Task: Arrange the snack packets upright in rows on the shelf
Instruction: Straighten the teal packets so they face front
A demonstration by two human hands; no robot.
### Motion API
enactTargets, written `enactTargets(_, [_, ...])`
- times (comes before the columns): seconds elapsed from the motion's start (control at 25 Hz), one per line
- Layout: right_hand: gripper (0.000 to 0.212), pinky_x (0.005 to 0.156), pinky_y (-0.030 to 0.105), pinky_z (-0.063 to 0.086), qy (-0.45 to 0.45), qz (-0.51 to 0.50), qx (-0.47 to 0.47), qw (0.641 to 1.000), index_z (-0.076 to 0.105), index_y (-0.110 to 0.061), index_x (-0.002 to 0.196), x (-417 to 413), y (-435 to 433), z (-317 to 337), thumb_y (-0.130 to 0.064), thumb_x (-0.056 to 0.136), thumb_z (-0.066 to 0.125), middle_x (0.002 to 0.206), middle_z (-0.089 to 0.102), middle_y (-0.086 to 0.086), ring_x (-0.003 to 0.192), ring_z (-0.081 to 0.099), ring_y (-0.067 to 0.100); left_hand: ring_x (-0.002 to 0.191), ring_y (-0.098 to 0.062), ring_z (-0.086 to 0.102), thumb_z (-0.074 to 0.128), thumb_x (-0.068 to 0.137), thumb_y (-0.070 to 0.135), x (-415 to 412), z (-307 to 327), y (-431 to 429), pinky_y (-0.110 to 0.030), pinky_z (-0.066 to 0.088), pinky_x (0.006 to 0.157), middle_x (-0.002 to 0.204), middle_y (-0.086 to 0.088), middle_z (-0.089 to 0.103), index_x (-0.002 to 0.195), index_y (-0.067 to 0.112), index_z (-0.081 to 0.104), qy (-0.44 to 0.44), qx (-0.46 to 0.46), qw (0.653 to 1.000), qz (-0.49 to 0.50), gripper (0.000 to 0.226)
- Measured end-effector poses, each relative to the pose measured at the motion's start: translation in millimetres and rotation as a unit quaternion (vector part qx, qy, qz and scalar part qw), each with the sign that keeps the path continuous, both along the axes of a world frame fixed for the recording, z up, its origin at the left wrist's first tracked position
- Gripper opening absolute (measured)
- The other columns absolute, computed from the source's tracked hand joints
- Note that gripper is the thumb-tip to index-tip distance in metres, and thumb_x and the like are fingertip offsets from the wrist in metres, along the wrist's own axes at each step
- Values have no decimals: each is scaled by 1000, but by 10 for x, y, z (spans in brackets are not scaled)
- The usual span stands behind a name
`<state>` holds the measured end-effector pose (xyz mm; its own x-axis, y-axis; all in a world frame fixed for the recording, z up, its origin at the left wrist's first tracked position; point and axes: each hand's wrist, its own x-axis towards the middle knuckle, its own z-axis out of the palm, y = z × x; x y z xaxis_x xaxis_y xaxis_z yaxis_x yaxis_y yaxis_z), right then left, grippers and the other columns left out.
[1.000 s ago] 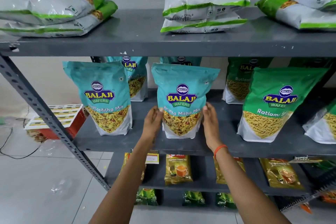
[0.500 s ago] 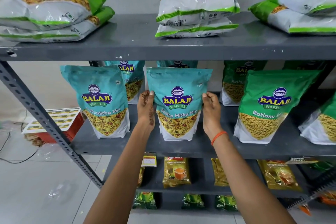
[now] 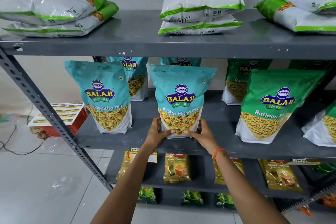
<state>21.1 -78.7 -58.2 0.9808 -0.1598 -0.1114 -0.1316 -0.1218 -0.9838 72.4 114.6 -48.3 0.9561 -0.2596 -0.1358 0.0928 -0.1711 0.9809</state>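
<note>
Gripping the base of a teal packet, my left hand and right hand clasp its bottom corners; it stands upright near the front edge of the middle shelf, between another teal packet and a green one.

teal packet "Balaji Wafers Khatta Mitha Mix"

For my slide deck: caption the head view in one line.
Left hand and right hand grip an upright teal packet at its base on the middle shelf.

The right edge cuts off a green packet.
</note>
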Motion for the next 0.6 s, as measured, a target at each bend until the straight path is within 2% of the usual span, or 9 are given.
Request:
enactTargets(0.12, [74, 92, 23, 46, -21, -25, -6, 999, 33, -33, 128, -72, 106, 107, -31, 70, 80, 127, 52, -5, 124, 49, 16, 130, -22, 45, 78, 71, 16, 25, 2, 62, -33, 43, 102, 138, -8, 49, 133, 10, 33, 1, 2, 1000, -18, 77])
enactTargets(0.16, [76, 94, 23, 44, -54, -89, -23, 994, 33, -30, 132, -120, 180, 154, -36, 71, 78, 131, 50, -3, 125, 46, 15, 134, -21, 40, 78, 70, 23, 7, 27, 93, -37, 39, 108, 144, -6, 44, 137, 12, 30, -7, 10, 1000, -17, 84])
enactTargets(0.24, [76, 100, 28, 39, -170, -246, -90, 950, 36, -17, 136, -209, 401, 261, -48, 75, 69, 137, 44, 9, 128, 43, 21, 137, -17, 35, 75, 71, 36, -82, 134, 155, -38, 33, 113, 149, -3, 37, 141, 15, 27, -58, 53, 997, 17, 88])
enactTargets(0.28, [69, 99, 30, 41, -238, -289, -127, 918, 40, -12, 132, -217, 540, 305, -46, 78, 65, 132, 45, 12, 124, 45, 26, 134, -16, 39, 72, 75, 38, -134, 204, 189, -34, 35, 111, 146, -2, 41, 139, 16, 32, -109, 73, 990, 54, 79])
enactTargets(0.36, [45, 94, 34, 47, -342, -281, -169, 881, 46, -8, 122, -149, 917, 418, -33, 86, 58, 120, 45, 10, 113, 50, 28, 121, -17, 51, 64, 82, 37, -228, 384, 312, -32, 44, 101, 130, -4, 57, 126, 16, 46, -241, 92, 955, 147, 52])
enactTargets(0.44, [30, 88, 39, 50, -372, -214, -164, 888, 50, -7, 115, -1, 1363, 549, -26, 91, 53, 111, 47, 4, 103, 53, 23, 114, -21, 51, 59, 84, 43, -221, 569, 548, -34, 44, 96, 120, -10, 58, 116, 11, 50, -355, 105, 900, 230, 46])
enactTargets(0.52, [28, 84, 43, 51, -317, -135, -144, 928, 52, -9, 114, 222, 1732, 573, -27, 92, 53, 107, 52, 6, 97, 56, 20, 119, -25, 42, 63, 78, 49, -64, 621, 938, -26, 34, 102, 124, -19, 51, 118, 4, 47, -415, 146, 847, 300, 62])
enactTargets(0.56, [35, 87, 45, 51, -260, -90, -134, 952, 50, -9, 118, 363, 1881, 525, -29, 90, 57, 112, 55, 9, 101, 57, 21, 124, -26, 37, 69, 73, 48, 53, 591, 1204, -23, 28, 105, 129, -22, 46, 123, 2, 44, -410, 169, 835, 325, 73])
enactTargets(0.6, [49, 94, 45, 49, -193, -44, -124, 972, 46, -9, 126, 490, 1993, 463, -32, 86, 63, 123, 54, 12, 112, 56, 23, 130, -26, 32, 75, 68, 44, 191, 523, 1482, -22, 23, 108, 136, -23, 41, 131, 2, 38, -380, 183, 843, 333, 85])
